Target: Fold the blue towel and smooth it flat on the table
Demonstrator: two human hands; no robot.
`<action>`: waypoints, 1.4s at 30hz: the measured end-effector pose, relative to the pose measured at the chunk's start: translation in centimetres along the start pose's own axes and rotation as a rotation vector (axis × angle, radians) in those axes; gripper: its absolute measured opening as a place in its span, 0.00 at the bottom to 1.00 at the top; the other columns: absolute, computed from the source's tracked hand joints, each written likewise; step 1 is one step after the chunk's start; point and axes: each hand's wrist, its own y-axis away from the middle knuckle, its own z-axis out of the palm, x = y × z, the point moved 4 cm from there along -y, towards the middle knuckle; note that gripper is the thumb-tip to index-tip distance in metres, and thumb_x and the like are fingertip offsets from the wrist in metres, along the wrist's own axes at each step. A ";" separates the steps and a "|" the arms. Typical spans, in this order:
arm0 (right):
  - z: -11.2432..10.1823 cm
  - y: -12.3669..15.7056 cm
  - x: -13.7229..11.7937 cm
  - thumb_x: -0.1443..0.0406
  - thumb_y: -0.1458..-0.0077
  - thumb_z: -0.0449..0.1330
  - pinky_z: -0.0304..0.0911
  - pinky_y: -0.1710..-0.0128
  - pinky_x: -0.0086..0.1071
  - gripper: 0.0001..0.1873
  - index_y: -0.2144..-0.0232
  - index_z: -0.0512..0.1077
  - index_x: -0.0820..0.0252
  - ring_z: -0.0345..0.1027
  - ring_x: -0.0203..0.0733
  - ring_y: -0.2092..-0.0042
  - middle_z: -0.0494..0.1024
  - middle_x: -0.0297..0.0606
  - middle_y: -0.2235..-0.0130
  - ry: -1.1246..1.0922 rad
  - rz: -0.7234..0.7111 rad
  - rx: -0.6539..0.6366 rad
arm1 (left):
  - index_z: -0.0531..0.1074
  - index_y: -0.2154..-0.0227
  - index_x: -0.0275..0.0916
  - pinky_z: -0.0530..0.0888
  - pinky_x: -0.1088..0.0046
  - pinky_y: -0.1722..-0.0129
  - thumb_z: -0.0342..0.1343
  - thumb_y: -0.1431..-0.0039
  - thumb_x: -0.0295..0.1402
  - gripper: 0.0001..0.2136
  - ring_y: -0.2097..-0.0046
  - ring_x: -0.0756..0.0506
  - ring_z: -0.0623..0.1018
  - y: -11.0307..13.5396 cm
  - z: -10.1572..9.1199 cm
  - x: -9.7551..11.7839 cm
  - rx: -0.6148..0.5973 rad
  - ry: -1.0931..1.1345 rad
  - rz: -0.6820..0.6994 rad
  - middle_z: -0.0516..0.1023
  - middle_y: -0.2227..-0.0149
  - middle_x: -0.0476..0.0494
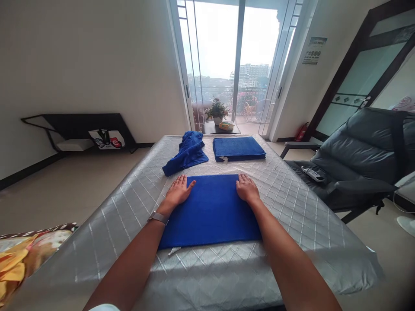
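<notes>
The left hand [177,192] is lying flat, fingers slightly spread, on the left edge of the blue towel [210,211] at frame centre. The right hand [248,189] is pressing its right edge, fingers together. Above them, a crumpled towel [188,153] and a folded towel [238,149] are lying apart, with bare quilted table [292,207] showing on either side.

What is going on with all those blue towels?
A person has both hands flat on a blue towel that lies smooth on a silver quilted surface. The left hand rests open on its far left corner and the right hand on its far right corner. Farther back on the same surface there is a folded towel, and to its left a crumpled towel in a loose heap. Neither hand touches those two.
</notes>
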 end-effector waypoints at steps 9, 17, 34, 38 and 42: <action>-1.2 1.3 -0.8 0.64 0.34 0.41 0.33 0.30 0.39 0.31 0.32 0.56 0.69 0.44 0.43 0.29 0.56 0.44 0.29 0.074 -0.014 0.196 | 0.49 0.31 0.23 0.50 0.58 0.30 0.27 0.31 0.56 0.41 0.28 0.37 0.51 0.5 -0.4 0.5 0.009 0.008 -0.027 0.49 0.28 0.28; -1.5 5.5 -1.2 0.61 0.32 0.40 0.38 0.30 0.42 0.32 0.31 0.55 0.69 0.44 0.48 0.28 0.56 0.44 0.30 0.073 0.023 0.054 | 0.51 0.31 0.25 0.53 0.56 0.31 0.28 0.31 0.56 0.41 0.28 0.36 0.53 0.5 -0.6 0.7 0.009 0.028 -0.018 0.50 0.29 0.26; -0.5 8.4 -0.8 0.55 0.30 0.38 0.31 0.29 0.41 0.34 0.29 0.47 0.66 0.35 0.43 0.27 0.45 0.40 0.27 -0.021 0.002 -0.039 | 0.50 0.31 0.23 0.52 0.57 0.30 0.27 0.31 0.55 0.40 0.28 0.37 0.54 1.0 -0.9 1.1 0.022 -0.042 -0.029 0.52 0.29 0.28; -0.5 8.5 -0.7 0.55 0.31 0.38 0.32 0.29 0.41 0.35 0.29 0.47 0.68 0.35 0.43 0.27 0.45 0.41 0.27 -0.046 -0.004 -0.031 | 0.53 0.32 0.24 0.50 0.56 0.30 0.31 0.30 0.50 0.36 0.28 0.37 0.52 1.6 -2.0 1.4 0.106 -0.106 -0.013 0.52 0.29 0.29; -0.6 8.6 -0.8 0.55 0.31 0.38 0.31 0.29 0.40 0.35 0.29 0.48 0.69 0.35 0.43 0.27 0.45 0.42 0.27 -0.065 -0.009 -0.012 | 0.54 0.32 0.24 0.49 0.54 0.30 0.35 0.30 0.38 0.29 0.28 0.37 0.52 2.5 -3.1 4.3 0.221 -0.163 0.079 0.52 0.29 0.29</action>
